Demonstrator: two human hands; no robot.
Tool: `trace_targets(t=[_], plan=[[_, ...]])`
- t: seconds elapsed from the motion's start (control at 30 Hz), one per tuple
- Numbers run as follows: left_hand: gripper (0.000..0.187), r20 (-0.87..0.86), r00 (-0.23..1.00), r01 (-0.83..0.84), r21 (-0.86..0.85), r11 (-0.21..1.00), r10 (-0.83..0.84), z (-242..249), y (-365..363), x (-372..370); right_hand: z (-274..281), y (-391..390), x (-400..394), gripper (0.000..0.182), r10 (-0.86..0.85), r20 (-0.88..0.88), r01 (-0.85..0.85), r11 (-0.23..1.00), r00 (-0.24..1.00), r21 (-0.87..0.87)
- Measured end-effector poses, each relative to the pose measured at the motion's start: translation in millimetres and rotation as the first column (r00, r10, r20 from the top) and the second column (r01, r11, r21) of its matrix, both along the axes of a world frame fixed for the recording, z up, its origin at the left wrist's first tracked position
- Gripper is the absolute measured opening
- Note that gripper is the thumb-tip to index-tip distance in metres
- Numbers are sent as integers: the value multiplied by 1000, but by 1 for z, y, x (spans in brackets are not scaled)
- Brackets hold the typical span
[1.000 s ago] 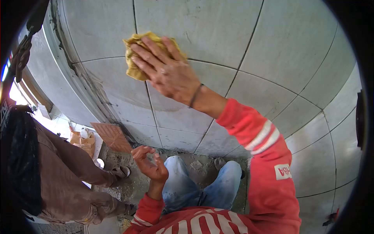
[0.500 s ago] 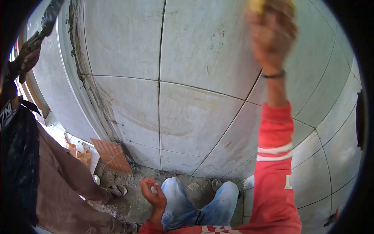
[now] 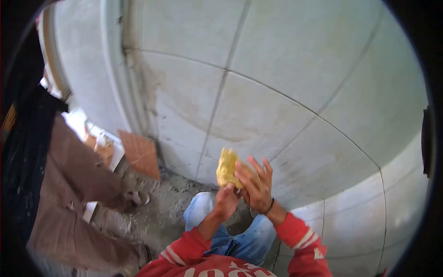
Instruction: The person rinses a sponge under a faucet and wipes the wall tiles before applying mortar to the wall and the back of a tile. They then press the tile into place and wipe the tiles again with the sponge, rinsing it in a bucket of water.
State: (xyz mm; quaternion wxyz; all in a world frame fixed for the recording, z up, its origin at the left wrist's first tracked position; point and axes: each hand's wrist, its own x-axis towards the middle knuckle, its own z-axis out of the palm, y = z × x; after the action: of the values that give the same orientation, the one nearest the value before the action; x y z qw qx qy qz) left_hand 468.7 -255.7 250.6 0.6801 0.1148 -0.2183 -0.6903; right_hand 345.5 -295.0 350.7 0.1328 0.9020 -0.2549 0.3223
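Observation:
A yellow sponge (image 3: 226,167), slightly blurred, is held up in front of my knees, before the lower wall tiles. My left hand (image 3: 226,203) grips its lower end, the thumb pressed on it. Against the sponge's right side rests my right hand (image 3: 256,184), its fingers stretched out and spread. Behind both hands rises the tiled wall (image 3: 184,97), with dark joints and brownish smears on the pale tiles.
Another person in brown trousers (image 3: 74,171) stands close at the left. A reddish-brown tile (image 3: 139,154) leans near the wall corner beside a white door frame (image 3: 113,60). Rubble and dust cover the wet-looking grey floor (image 3: 168,203).
My right hand has come down from high on the wall with the sponge. My left hand has risen and now grips the sponge too. The view has shifted right and down.

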Motion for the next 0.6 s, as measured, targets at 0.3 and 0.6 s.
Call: trace_targets(t=[0.3, 0.6], plan=[[54, 488, 504, -712, -232, 663, 712, 73, -64, 94, 66, -16, -83, 52, -106, 183, 138, 976, 977, -168], [91, 89, -536, -555, -787, -271, 840, 270, -184, 251, 139, -55, -210, 40, -267, 517, 536, 691, 813, -485]])
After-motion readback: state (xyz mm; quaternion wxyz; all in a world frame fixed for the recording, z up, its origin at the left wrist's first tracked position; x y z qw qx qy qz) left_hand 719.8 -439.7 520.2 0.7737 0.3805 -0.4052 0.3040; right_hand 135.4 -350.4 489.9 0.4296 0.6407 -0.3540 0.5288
